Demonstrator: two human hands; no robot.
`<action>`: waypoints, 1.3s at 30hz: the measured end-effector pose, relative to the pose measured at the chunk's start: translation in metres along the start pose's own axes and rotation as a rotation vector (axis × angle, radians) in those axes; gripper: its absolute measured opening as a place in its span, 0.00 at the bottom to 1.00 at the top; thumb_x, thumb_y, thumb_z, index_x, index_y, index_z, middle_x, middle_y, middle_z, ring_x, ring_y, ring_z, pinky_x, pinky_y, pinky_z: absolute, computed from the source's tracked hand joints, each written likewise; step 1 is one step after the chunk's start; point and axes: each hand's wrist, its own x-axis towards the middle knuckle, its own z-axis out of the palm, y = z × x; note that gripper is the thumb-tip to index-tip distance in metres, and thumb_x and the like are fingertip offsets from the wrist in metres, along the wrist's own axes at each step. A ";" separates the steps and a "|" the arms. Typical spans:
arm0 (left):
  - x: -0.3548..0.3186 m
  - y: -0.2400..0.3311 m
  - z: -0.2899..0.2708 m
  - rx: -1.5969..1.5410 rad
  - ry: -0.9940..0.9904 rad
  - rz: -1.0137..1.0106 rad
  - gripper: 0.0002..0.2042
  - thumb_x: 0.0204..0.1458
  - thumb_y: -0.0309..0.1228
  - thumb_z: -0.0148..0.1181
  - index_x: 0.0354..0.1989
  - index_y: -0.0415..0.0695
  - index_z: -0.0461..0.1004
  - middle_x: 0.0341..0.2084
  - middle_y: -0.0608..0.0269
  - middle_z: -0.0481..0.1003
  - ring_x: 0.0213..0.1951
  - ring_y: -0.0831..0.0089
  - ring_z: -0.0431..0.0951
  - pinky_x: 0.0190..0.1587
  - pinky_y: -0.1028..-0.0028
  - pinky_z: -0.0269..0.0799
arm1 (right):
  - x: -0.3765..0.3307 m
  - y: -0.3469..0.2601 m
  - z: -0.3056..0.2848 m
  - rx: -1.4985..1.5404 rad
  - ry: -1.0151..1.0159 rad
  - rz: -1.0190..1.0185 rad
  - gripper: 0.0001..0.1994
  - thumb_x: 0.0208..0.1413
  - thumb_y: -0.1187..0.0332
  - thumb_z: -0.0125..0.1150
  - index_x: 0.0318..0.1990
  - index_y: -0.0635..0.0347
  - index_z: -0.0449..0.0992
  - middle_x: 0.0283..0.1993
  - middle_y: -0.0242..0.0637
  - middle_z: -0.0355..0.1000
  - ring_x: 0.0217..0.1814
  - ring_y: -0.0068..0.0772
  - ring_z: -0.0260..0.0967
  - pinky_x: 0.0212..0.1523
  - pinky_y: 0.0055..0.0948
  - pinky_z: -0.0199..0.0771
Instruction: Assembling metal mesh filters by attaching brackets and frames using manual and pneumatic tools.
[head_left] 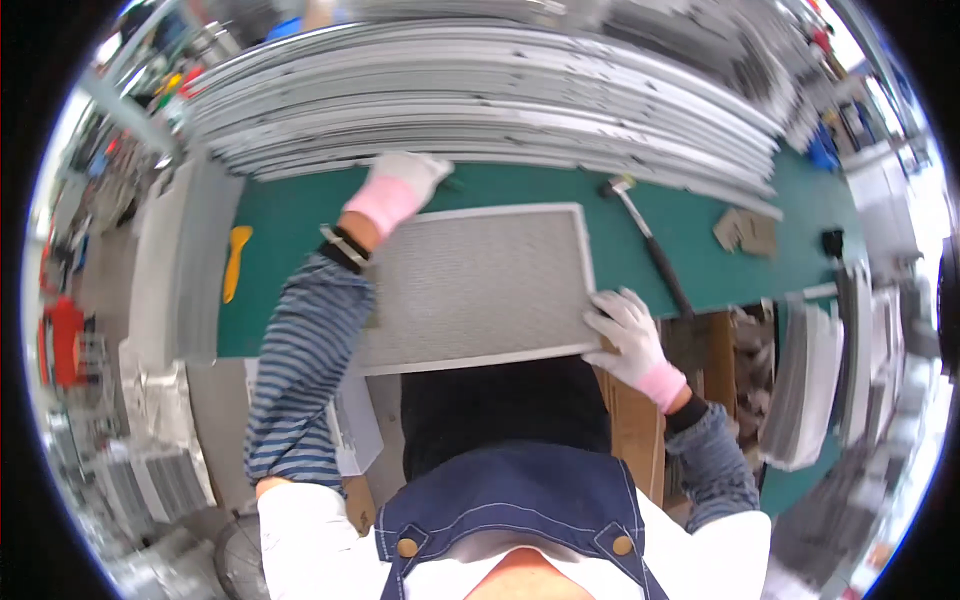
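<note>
A rectangular grey mesh panel [480, 285] in a pale metal frame lies in front of me, its near edge jutting past the green worktop. My right hand [628, 335], in a white glove with a pink cuff, holds the panel's right edge near the front corner. Beyond the panel's far left corner is my left hand [402, 185], gloved alike, its fingers closed and blurred by motion. A small dark thing shows by its fingertips, too unclear to name. A hammer [650, 245] with a black grip lies right of the panel.
Long metal strips [480, 100] are stacked across the back of the green worktop [290, 215]. At left lies a yellow scraper [236, 265]; at right, beige cardboard-like pieces [747, 232]. A grey panel stack [180, 255] borders the left side, more grey pieces [803, 385] the right.
</note>
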 end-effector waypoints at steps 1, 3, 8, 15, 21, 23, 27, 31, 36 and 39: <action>0.001 0.002 -0.002 0.001 -0.011 -0.023 0.14 0.56 0.27 0.46 0.47 0.54 0.76 0.35 0.54 0.80 0.37 0.56 0.81 0.39 0.59 0.76 | -0.002 0.006 0.002 0.066 -0.012 -0.015 0.32 0.31 0.64 0.75 0.51 0.58 0.75 0.59 0.43 0.67 0.65 0.46 0.61 0.67 0.50 0.56; -0.008 0.002 -0.010 -0.271 0.054 -0.119 0.14 0.53 0.26 0.47 0.46 0.50 0.75 0.36 0.52 0.80 0.37 0.52 0.80 0.40 0.57 0.75 | -0.008 0.022 0.006 0.102 -0.013 0.028 0.33 0.32 0.64 0.75 0.53 0.58 0.74 0.61 0.43 0.67 0.67 0.45 0.60 0.68 0.50 0.54; -0.061 0.038 -0.049 -1.984 -0.036 0.039 0.18 0.60 0.33 0.49 0.50 0.32 0.71 0.44 0.51 0.76 0.36 0.66 0.79 0.40 0.69 0.79 | 0.011 0.048 0.000 0.217 -0.066 -0.043 0.34 0.38 0.62 0.73 0.58 0.54 0.72 0.67 0.38 0.63 0.72 0.42 0.54 0.72 0.49 0.46; -0.071 0.176 -0.028 -0.907 0.292 0.308 0.14 0.52 0.23 0.55 0.48 0.42 0.75 0.30 0.55 0.76 0.33 0.66 0.78 0.32 0.72 0.74 | 0.017 0.063 -0.002 0.270 -0.117 -0.114 0.33 0.39 0.60 0.72 0.58 0.52 0.72 0.68 0.37 0.62 0.73 0.40 0.53 0.72 0.49 0.45; -0.058 0.180 -0.023 -0.696 0.118 0.425 0.14 0.50 0.27 0.57 0.46 0.49 0.78 0.26 0.66 0.70 0.28 0.69 0.76 0.27 0.69 0.73 | 0.020 0.061 -0.004 0.267 -0.113 -0.117 0.32 0.38 0.61 0.72 0.57 0.53 0.73 0.67 0.38 0.62 0.72 0.41 0.53 0.71 0.50 0.47; -0.057 0.178 -0.022 -0.711 0.100 0.417 0.14 0.50 0.27 0.57 0.45 0.50 0.79 0.26 0.66 0.70 0.29 0.68 0.76 0.27 0.69 0.72 | 0.020 0.060 -0.004 0.271 -0.118 -0.104 0.32 0.38 0.61 0.73 0.57 0.53 0.73 0.67 0.39 0.63 0.72 0.42 0.54 0.71 0.50 0.47; -0.054 0.174 -0.020 -0.702 0.060 0.445 0.13 0.49 0.27 0.58 0.45 0.51 0.79 0.26 0.65 0.69 0.28 0.68 0.76 0.26 0.68 0.71 | 0.021 0.061 -0.001 0.285 -0.090 -0.124 0.31 0.39 0.59 0.72 0.56 0.53 0.74 0.65 0.39 0.65 0.71 0.42 0.56 0.70 0.50 0.49; -0.046 0.172 -0.020 -0.761 0.038 0.479 0.13 0.49 0.27 0.58 0.44 0.51 0.79 0.25 0.66 0.69 0.28 0.68 0.76 0.26 0.68 0.72 | 0.018 0.067 0.002 0.272 -0.069 -0.139 0.29 0.41 0.54 0.68 0.54 0.53 0.75 0.64 0.38 0.66 0.70 0.43 0.58 0.69 0.50 0.51; -0.040 0.176 -0.027 -0.603 0.021 0.546 0.13 0.51 0.27 0.56 0.45 0.49 0.78 0.24 0.65 0.69 0.25 0.69 0.75 0.23 0.71 0.70 | 0.023 0.075 0.004 0.214 -0.078 -0.190 0.28 0.47 0.45 0.60 0.51 0.53 0.76 0.63 0.39 0.67 0.69 0.44 0.59 0.69 0.48 0.51; -0.033 0.183 -0.040 -0.411 -0.076 0.563 0.13 0.51 0.29 0.53 0.46 0.48 0.75 0.26 0.67 0.69 0.26 0.71 0.76 0.22 0.70 0.73 | 0.032 0.078 0.004 0.178 -0.107 -0.262 0.28 0.48 0.44 0.59 0.50 0.54 0.76 0.61 0.41 0.68 0.67 0.47 0.60 0.68 0.49 0.53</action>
